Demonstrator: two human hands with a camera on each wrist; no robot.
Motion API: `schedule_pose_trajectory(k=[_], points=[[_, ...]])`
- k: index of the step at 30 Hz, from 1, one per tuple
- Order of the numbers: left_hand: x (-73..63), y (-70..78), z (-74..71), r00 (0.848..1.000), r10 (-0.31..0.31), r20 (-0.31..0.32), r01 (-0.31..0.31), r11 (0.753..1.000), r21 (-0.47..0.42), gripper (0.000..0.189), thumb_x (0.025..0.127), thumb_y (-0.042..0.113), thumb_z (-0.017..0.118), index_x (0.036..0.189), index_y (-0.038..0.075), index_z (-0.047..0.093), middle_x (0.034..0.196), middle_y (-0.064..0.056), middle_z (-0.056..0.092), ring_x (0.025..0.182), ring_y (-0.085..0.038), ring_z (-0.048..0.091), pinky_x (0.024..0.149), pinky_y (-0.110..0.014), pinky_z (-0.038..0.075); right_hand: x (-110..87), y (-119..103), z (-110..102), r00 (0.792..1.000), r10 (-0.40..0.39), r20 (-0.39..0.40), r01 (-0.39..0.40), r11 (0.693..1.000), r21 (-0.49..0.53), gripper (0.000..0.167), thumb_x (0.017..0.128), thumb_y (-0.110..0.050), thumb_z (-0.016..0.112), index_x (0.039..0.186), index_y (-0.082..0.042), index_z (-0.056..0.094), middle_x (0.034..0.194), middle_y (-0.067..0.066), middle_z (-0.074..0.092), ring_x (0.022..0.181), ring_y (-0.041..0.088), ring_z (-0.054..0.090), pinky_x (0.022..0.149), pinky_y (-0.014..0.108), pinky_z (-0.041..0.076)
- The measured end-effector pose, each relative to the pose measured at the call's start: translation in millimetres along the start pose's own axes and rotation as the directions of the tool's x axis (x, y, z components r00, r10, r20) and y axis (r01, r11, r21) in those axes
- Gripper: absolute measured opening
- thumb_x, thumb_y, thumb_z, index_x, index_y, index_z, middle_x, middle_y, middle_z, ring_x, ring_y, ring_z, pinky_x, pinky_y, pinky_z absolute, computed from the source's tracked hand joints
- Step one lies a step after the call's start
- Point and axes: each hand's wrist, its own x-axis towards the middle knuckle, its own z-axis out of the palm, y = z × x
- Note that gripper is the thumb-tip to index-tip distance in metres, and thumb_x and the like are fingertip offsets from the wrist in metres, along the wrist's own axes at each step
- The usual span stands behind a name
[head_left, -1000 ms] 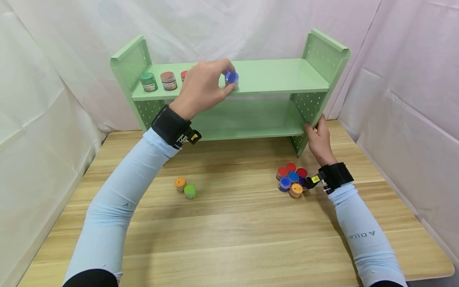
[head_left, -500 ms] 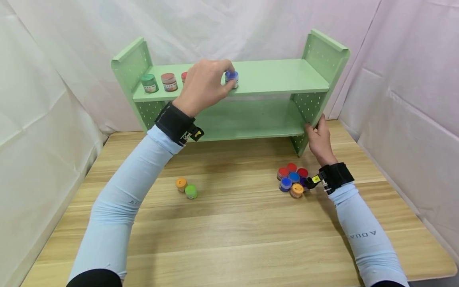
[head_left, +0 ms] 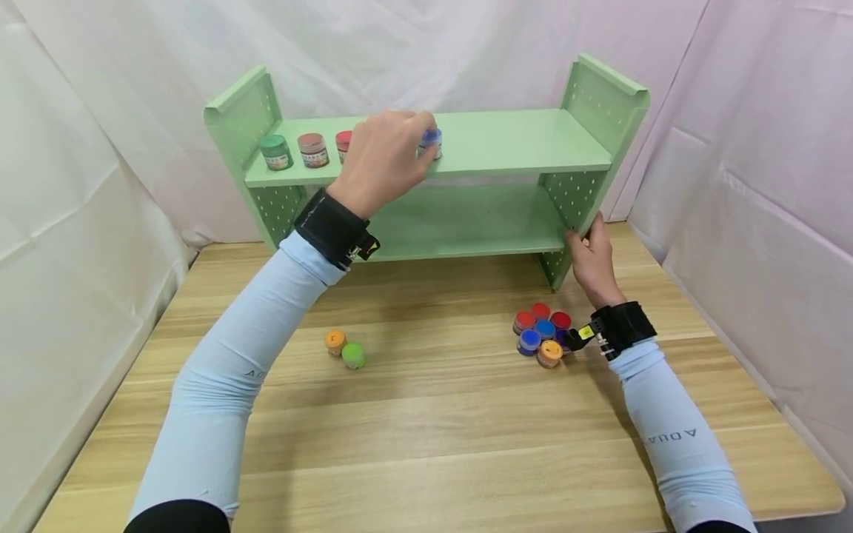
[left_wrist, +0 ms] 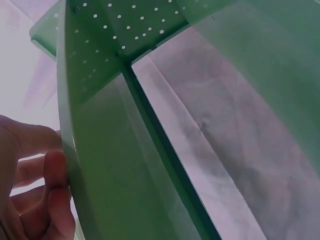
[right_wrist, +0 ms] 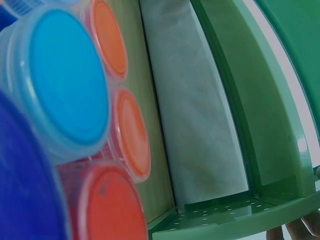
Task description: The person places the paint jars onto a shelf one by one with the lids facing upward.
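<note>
Left hand: The person's left hand (head_left: 386, 159) pinches a blue-lidded jar (head_left: 435, 143) between thumb and forefinger, the other fingers curled.
Blue-lidded jar: Upright at the near edge of the green rack's (head_left: 513, 141) upper shelf, around its middle; its label is mostly covered.
Right hand: The right hand (head_left: 594, 263) grips the rack's right side panel, thumb on the near edge, fingers behind.
Shelf row: Left of the hand, a green-lidded jar (head_left: 276, 152), a brown-lidded jar (head_left: 313, 151) and a partly hidden red-lidded jar (head_left: 343, 142); pale labels, print too small to read.
Left sleeve: Pale blue sleeve (head_left: 213, 392), an "A" and part of another letter showing.
Right sleeve: Pale blue sleeve (head_left: 686, 466), dark lettering resembling "AQUA", partly unclear.
Table, left: Orange-lidded jar (head_left: 335, 341) just beside a lime-lidded jar (head_left: 354, 355).
Table, right: Jar cluster (head_left: 544, 329) with red, blue, purple and orange lids, near the right wrist.
</note>
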Motion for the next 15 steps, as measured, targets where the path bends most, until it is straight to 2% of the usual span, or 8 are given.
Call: schedule_pose_trajectory(k=[8, 11, 15], points=[[-5.4, 0.4, -2.1, 0.998, 0.039, -0.048, -0.040, 0.999, -0.020, 0.022, 0.102, 0.021, 0.058, 0.115, 0.004, 0.065, 0.103, -0.013, 0.072, 0.071, -0.026, 0.055, 0.058, -0.033, 0.034, 2.0, 0.0, -0.2, 1.000, 0.009, -0.006, -0.009, 1.000, 0.008, 0.060, 0.108, -0.021, 0.042, 0.164, -0.023, 0.020, 0.164, 0.017, 0.035, 0.144, 0.030, 0.039, 0.115, 0.064, 0.037], [-14.3, 0.4, -2.5, 0.990, 0.080, -0.120, -0.085, 0.996, -0.037, 0.024, 0.102, 0.021, 0.059, 0.117, 0.003, 0.065, 0.109, -0.013, 0.071, 0.069, -0.026, 0.054, 0.057, -0.032, 0.034, 1.2, 0.6, 0.7, 1.000, 0.010, 0.000, -0.010, 1.000, 0.008, 0.060, 0.108, -0.021, 0.042, 0.164, -0.023, 0.021, 0.164, 0.016, 0.034, 0.145, 0.030, 0.039, 0.115, 0.064, 0.037], [-31.9, -0.2, -2.4, 0.964, 0.128, -0.233, -0.139, 0.990, -0.035, 0.026, 0.103, 0.023, 0.060, 0.117, 0.003, 0.067, 0.112, -0.013, 0.071, 0.058, -0.026, 0.048, 0.054, -0.032, 0.030, 0.6, 0.4, 0.7, 1.000, -0.004, -0.001, 0.004, 1.000, 0.005, 0.058, 0.108, -0.022, 0.042, 0.163, -0.024, 0.022, 0.163, 0.016, 0.035, 0.143, 0.030, 0.040, 0.114, 0.064, 0.038]])
